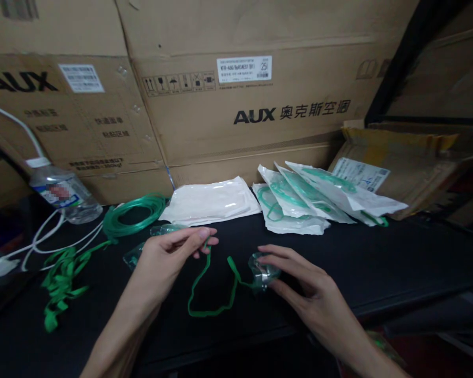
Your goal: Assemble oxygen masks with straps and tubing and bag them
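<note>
My left hand (181,247) is closed, thumb against fingers, pinching one end of a green elastic strap (208,313). The strap hangs in a loop over the black tabletop, and its other end runs to a clear green-tinted oxygen mask (262,270). Around the mask's right side curl the fingers of my right hand (303,278), which grips it. A small metal strip glints on the mask. Behind my left wrist lie more clear green plastic pieces (134,255), partly hidden. To the left sits a tangled pile of green straps (63,286).
Coiled green tubing (136,214) lies at the back left beside a plastic bottle (65,194) with white tubing. White pouches (213,200) and packs with green tubing (299,194) line the back. Large cardboard boxes (205,152) stand behind the black table (236,349).
</note>
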`<control>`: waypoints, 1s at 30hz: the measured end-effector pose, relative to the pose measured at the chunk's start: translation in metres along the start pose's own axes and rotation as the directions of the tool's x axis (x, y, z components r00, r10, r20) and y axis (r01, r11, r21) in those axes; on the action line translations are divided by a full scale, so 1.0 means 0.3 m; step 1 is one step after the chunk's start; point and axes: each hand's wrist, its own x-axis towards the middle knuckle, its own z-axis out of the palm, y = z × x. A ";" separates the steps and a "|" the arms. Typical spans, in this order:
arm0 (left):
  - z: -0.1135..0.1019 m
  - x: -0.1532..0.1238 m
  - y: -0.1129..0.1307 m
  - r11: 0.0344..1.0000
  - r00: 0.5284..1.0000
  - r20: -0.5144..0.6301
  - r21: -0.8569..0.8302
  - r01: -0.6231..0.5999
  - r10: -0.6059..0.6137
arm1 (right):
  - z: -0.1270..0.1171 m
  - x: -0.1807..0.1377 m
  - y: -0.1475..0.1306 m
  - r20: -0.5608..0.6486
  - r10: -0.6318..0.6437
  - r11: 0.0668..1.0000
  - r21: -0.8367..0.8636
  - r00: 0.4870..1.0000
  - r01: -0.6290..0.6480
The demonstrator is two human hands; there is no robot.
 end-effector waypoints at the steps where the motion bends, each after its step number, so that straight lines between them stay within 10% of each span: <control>1: 0.006 -0.004 0.000 1.000 0.999 0.046 -0.022 0.008 -0.007 | -0.002 0.003 -0.004 0.001 0.027 0.999 0.041 1.000 -0.027; 6: 0.035 -0.023 -0.002 0.999 0.989 0.146 -0.028 0.024 -0.019 | -0.008 0.014 -0.020 0.072 0.227 0.924 0.301 0.971 -0.238; 17: 0.048 -0.016 -0.016 0.805 0.891 0.063 0.403 -0.434 0.449 | 0.044 0.072 -0.047 0.242 0.196 0.834 0.468 0.950 -0.291; 30: 0.059 -0.024 -0.026 0.909 0.933 0.173 0.227 -0.351 0.317 | 0.033 0.057 -0.043 0.298 0.235 0.750 0.550 0.925 -0.368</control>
